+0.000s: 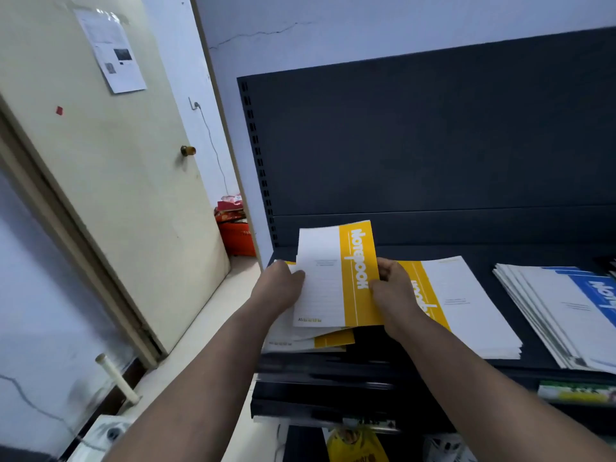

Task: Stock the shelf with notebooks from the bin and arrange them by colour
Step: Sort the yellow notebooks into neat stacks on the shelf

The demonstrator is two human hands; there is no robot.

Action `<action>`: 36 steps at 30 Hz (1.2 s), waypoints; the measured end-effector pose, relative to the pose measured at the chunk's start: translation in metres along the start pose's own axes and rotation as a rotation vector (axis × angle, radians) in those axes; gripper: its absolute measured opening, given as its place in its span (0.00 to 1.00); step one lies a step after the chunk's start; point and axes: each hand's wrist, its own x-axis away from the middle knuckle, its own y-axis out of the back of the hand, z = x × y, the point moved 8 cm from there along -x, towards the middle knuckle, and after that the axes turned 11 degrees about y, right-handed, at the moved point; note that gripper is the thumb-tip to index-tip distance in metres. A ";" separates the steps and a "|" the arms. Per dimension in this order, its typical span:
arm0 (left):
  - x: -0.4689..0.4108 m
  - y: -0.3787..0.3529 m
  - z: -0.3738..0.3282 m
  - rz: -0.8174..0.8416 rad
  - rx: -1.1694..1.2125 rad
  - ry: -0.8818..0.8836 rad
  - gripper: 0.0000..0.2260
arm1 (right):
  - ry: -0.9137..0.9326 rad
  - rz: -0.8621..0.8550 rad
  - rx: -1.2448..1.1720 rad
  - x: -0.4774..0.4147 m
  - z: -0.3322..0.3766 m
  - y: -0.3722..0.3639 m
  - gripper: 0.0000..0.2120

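Yellow and white, the held notebook (336,278) sits between both hands, its yellow band with the word "Notebook" to the right; the left hand (281,288) pinches its white left edge, thumb on the cover; the right hand (393,291) grips its yellow right edge, fingers curled round it; further page edges show behind its top left corner, and whether the hands hold one book or several I cannot tell; it hovers tilted just over a loose yellow stack (320,341) at the left end of the dark shelf (466,251); just beside the right hand lies a second yellow stack (466,305), squared up, partly hidden by the wrist; further right, apart from it, a blue stack (560,315) lies fanned out; the shelf's dark back panel (433,145) rises behind; below its front edge a lower tier holds blurred green and yellow goods (576,391); to the left stands a cream door (110,181) with a brass knob (187,150).
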 end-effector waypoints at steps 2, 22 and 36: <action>0.006 -0.009 -0.017 0.101 0.199 0.006 0.10 | 0.081 0.000 -0.013 -0.002 0.016 0.015 0.18; 0.070 -0.074 -0.169 0.202 0.734 -0.472 0.15 | 0.488 -0.088 0.203 -0.032 0.075 0.161 0.23; 0.079 -0.115 -0.146 0.156 0.645 -0.363 0.20 | 0.463 -0.044 0.266 -0.030 0.039 0.170 0.26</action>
